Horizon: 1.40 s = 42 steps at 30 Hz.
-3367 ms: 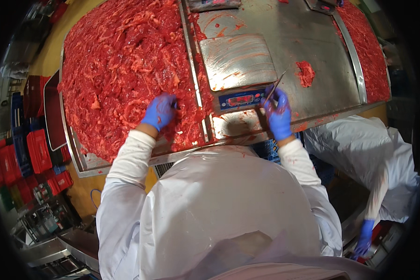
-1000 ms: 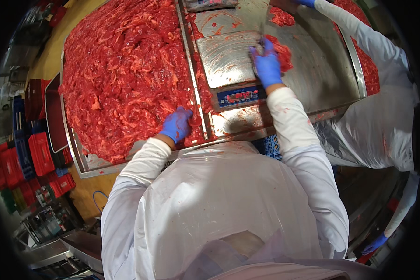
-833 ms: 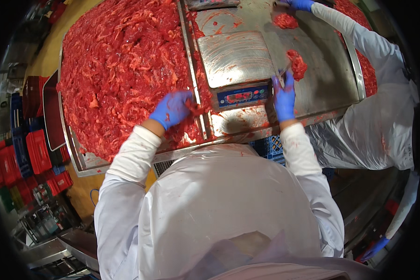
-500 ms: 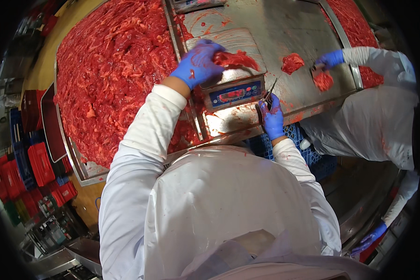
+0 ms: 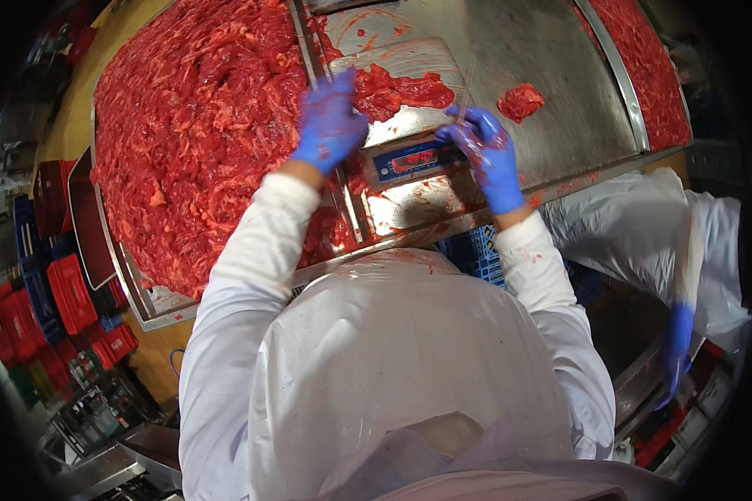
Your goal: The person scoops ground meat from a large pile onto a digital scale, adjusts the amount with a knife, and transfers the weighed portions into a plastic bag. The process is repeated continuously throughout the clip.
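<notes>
My left hand (image 5: 330, 123), in a blue glove, is over the metal divider beside the scale, fingers stretched and apart, somewhat blurred. Its fingertips are close to a long strip of red raw meat (image 5: 405, 90) lying across the top of the scale (image 5: 408, 125). My right hand (image 5: 491, 159), also gloved in blue, is closed at the scale's right corner. Between its fingers is a slim pointed metal tool (image 5: 466, 90), its blade smeared by motion and its kind unclear. The lit display (image 5: 414, 159) faces me.
A large tray of raw meat (image 5: 200, 142) fills the left. One meat piece (image 5: 520, 102) lies on the steel table (image 5: 560, 75). More meat (image 5: 631, 67) is beyond the right rail. A co-worker's gloved hand (image 5: 679, 346) hangs at the right; red crates (image 5: 71, 292) stand far left.
My left hand has let go of the meat and moved left. My right hand has risen with the tool to the scale. The co-worker's hand and a meat piece have left the table.
</notes>
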Each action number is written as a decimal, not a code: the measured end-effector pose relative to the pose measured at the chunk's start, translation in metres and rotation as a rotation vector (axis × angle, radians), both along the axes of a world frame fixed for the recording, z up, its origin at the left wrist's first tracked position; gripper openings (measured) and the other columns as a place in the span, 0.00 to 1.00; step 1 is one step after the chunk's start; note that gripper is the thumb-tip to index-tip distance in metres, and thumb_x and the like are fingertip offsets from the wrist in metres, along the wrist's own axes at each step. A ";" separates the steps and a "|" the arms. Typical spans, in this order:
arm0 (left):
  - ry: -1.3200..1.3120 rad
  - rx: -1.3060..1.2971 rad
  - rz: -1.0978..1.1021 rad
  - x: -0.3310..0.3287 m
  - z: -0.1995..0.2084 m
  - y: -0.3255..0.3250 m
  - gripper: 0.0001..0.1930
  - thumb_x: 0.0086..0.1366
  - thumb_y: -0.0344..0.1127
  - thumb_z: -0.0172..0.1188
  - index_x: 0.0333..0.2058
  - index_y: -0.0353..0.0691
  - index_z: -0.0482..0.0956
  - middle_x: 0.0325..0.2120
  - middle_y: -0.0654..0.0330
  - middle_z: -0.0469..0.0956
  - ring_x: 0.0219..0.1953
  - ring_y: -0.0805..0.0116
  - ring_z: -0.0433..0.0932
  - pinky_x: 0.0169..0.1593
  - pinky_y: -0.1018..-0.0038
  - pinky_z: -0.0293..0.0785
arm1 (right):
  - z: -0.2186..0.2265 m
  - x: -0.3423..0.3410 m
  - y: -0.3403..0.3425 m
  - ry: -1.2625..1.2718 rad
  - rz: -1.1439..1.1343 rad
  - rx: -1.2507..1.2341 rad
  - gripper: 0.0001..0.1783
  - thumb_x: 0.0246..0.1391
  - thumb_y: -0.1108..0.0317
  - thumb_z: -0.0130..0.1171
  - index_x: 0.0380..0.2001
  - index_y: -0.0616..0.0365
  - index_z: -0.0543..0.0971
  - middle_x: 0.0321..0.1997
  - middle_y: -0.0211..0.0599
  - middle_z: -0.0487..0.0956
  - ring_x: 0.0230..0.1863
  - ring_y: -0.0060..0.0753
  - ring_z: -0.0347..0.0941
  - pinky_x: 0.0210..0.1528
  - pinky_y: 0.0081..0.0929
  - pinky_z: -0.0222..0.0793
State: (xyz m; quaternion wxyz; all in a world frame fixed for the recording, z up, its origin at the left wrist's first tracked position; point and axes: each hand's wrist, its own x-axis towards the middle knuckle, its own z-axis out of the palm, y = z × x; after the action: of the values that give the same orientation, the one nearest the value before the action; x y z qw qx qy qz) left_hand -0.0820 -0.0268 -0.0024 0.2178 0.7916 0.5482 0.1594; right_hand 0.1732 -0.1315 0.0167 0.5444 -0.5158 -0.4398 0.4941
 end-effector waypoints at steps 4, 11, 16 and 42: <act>-0.744 -0.476 -0.245 0.016 0.016 0.003 0.38 0.62 0.32 0.61 0.71 0.39 0.63 0.66 0.41 0.71 0.67 0.47 0.72 0.69 0.64 0.69 | 0.003 -0.026 0.019 0.145 0.033 0.026 0.16 0.65 0.75 0.63 0.54 0.64 0.76 0.42 0.38 0.84 0.46 0.28 0.83 0.53 0.25 0.78; -0.072 -0.284 0.046 -0.082 -0.085 -0.078 0.10 0.58 0.31 0.66 0.38 0.37 0.80 0.38 0.48 0.81 0.39 0.56 0.82 0.45 0.61 0.79 | -0.045 -0.002 -0.064 0.106 0.061 -0.248 0.15 0.65 0.75 0.63 0.52 0.64 0.77 0.40 0.39 0.84 0.40 0.27 0.83 0.48 0.27 0.80; -0.275 -0.532 0.058 -0.073 -0.062 -0.087 0.05 0.63 0.30 0.64 0.35 0.39 0.78 0.31 0.61 0.80 0.32 0.72 0.75 0.42 0.74 0.74 | -0.052 0.009 -0.078 0.112 -0.004 -0.286 0.14 0.65 0.76 0.61 0.53 0.66 0.76 0.40 0.39 0.84 0.42 0.29 0.83 0.52 0.29 0.80; -0.150 0.036 -0.099 -0.012 -0.013 -0.007 0.16 0.59 0.42 0.70 0.43 0.39 0.87 0.37 0.52 0.81 0.41 0.53 0.82 0.47 0.63 0.78 | -0.043 0.010 0.003 -0.113 0.253 -0.356 0.14 0.60 0.67 0.70 0.46 0.61 0.82 0.31 0.29 0.81 0.33 0.20 0.76 0.41 0.23 0.74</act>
State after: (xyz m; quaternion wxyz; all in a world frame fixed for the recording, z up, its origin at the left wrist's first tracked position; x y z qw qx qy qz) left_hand -0.0942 -0.0341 -0.0150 0.2513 0.8073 0.4878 0.2170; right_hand 0.1832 -0.1282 -0.0264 0.3530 -0.5715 -0.4364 0.5986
